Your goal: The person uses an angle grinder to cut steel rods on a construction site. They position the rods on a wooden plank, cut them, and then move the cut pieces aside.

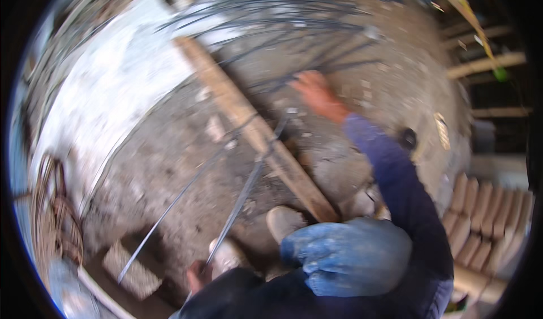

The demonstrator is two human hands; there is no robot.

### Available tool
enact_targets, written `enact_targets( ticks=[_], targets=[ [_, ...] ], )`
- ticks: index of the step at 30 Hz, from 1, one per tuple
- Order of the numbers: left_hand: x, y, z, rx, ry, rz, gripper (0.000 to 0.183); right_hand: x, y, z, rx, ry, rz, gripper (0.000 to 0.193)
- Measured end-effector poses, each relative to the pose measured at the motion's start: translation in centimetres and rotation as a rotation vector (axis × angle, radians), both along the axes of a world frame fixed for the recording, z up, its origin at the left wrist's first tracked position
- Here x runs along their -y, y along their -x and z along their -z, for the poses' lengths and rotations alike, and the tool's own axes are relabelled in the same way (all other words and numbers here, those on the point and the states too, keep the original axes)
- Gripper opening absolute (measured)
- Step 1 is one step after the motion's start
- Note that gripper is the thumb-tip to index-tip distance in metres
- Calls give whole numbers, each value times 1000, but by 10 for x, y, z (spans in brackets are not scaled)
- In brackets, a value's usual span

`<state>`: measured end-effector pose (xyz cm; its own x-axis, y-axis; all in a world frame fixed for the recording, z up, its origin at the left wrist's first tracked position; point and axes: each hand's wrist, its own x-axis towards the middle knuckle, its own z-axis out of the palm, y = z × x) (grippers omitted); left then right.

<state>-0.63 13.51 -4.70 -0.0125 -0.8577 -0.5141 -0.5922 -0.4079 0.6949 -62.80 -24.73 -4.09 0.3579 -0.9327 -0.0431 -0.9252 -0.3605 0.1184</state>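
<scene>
At the lower edge my left hand (199,276) is closed around thin grey steel rods (240,201), which slant up and away across a wooden plank (249,118). My right hand (318,94) is stretched forward, beside the near ends of dark steel rods (274,83) on the ground. Motion smears its fingers, so whether it grips a rod is unclear. Another single rod (169,208) lies to the left, running from the plank to a concrete block (131,269). The plank lies diagonally, its near end by my knee.
A pale sheet (121,73) covers the ground at far left, and many long rods (271,13) spread across the far side. Coiled wire (56,211) hangs at the left. Stacked clay-coloured tiles (481,217) stand at right, below wooden poles (486,64).
</scene>
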Motion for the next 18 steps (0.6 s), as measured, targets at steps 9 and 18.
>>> enact_targets(
  ticks=[9, 18],
  targets=[
    [3, -38, 89, -321, -26, -25, 35, -154, -61, -102, 1005, 394, 531, 33],
    [12, -26, 84, 165, 569, 363, 28, -360, 235, -40, 298, 880, 1803, 38]
  ],
)
